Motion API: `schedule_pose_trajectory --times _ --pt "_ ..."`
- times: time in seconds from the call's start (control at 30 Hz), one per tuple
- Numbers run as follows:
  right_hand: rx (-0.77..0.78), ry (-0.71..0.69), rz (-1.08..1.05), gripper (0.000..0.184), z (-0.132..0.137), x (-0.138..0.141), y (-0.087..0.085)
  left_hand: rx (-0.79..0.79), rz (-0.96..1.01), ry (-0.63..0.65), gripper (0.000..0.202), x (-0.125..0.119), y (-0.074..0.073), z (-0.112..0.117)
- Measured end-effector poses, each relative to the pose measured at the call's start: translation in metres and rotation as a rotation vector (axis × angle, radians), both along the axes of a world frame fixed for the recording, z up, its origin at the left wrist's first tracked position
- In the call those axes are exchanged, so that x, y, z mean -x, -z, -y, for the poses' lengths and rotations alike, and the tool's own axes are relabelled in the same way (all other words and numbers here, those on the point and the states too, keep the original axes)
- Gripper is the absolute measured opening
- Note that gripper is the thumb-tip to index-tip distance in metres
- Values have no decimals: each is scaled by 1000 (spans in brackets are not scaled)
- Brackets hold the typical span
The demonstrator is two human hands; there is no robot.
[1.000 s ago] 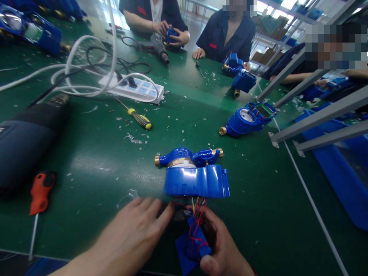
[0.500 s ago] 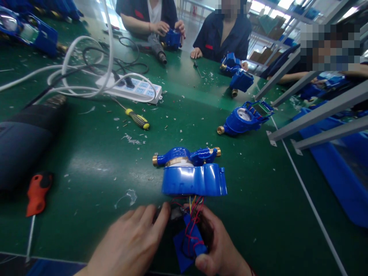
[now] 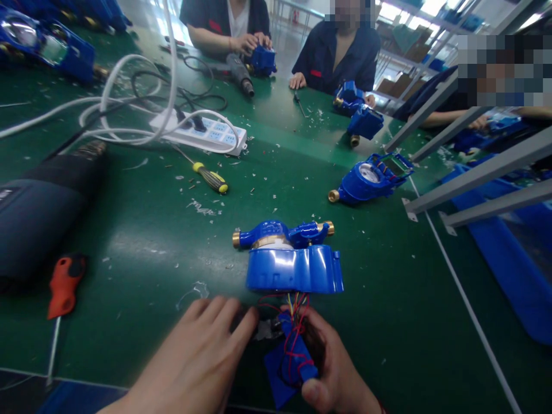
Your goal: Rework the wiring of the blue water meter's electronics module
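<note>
In front of me a blue water meter (image 3: pixel 295 269) with brass threaded ends lies on its side on the green table. Thin red and yellow wires (image 3: pixel 294 305) run from its housing down to a blue plastic part (image 3: pixel 297 345) that my right hand (image 3: pixel 334 362) grips, thumb and fingers around its right side. My left hand (image 3: pixel 207 345) is closed just left of that part, fingers curled under. Close to its fingertips shows a greyish, shiny piece (image 3: pixel 268 329); what lies within the fingers is hidden.
An orange-handled screwdriver (image 3: pixel 64 286) and a dark heat-gun-like tool (image 3: pixel 43 207) lie left. Beyond are a yellow-black screwdriver (image 3: pixel 211 177), a white power strip (image 3: pixel 211 135) with looped cables and another water meter (image 3: pixel 368 175). Grey posts (image 3: pixel 483 161) stand right; co-workers sit opposite.
The whole view has shifted slightly, moving things a little to the right. Both hands stay at the blue part; my left hand shows only a small shift. A co-worker turns a blue meter.
</note>
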State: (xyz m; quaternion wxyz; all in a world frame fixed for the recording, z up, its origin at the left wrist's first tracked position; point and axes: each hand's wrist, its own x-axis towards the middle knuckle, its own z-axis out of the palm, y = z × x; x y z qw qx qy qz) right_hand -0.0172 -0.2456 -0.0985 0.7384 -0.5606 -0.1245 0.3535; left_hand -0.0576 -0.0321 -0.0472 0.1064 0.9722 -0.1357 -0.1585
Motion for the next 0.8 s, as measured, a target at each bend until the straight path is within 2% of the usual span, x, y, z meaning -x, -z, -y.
schedule_pose_trajectory --times 0.2,0.47,0.8 --pt "11 -1 18 74 0 0 -3 -27 106 12 48 -8 3 7" --pt "20 7 3 75 0 0 -2 -114 165 85 52 -4 8 5" --pt "-118 91 -65 67 1 4 1 -83 199 58 56 9 28 14"
